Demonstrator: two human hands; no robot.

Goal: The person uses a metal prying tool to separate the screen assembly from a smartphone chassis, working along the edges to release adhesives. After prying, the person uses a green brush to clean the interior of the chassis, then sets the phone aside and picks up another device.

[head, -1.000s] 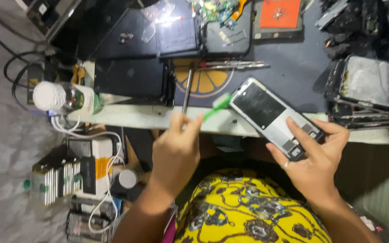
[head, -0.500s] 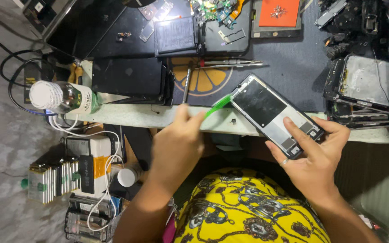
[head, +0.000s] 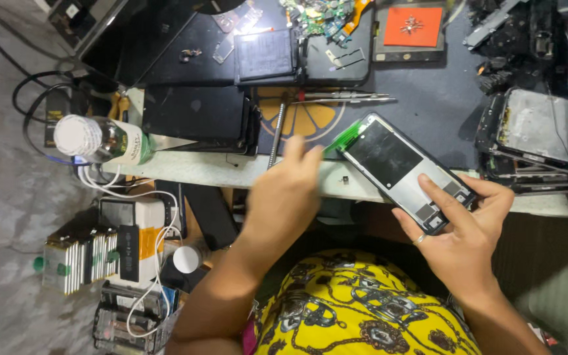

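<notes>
A phone (head: 405, 169) with its back taken off is held in the right hand (head: 465, 230). The fingers are closed around its lower end, and one finger lies flat on its open back. The phone is tilted over the front edge of the desk (head: 428, 105). A thin green tool (head: 344, 136) is pinched in the left hand (head: 287, 197), whose grip is closed on it. The tip of the tool is touching the top corner of the phone. A metal stick (head: 276, 135) is seen on the desk just beside the left hand. A plastic bottle (head: 103, 139) lies at the left end of the desk. An orange mat (head: 410, 26) is far back on the desk.
</notes>
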